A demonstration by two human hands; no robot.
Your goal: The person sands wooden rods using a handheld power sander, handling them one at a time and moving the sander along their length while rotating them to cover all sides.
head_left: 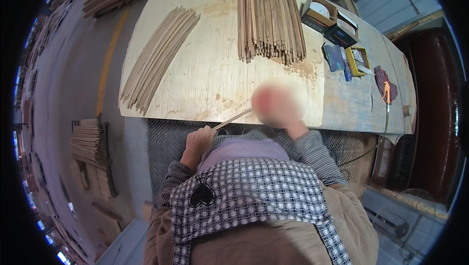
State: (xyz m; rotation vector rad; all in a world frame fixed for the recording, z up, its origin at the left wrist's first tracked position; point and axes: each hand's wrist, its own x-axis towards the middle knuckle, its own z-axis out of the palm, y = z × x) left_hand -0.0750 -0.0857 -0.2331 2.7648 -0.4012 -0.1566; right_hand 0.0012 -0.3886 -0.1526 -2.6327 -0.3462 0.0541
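A thin wooden stick [232,118] slants across the near edge of the plywood-topped table [215,79]. My left hand [199,142] is closed around its lower end, close to my apron. The other end runs up to my right hand [289,113], which is over the table edge. A round blur hides the fingers of that hand, and something reddish shows inside the blur. Whether those fingers grip the stick cannot be made out. On the left of the table lies a slanted bundle of thin sticks [161,60]. A thicker pile of darker sticks [270,21] lies at the far middle.
Two open boxes [318,15] stand at the back right. Near them are a yellow tray [359,62] and a blue packet [334,57]. An orange air gun [387,91] with a hose rests on a dark red cloth. A rack of wooden strips [90,143] stands on the floor at left.
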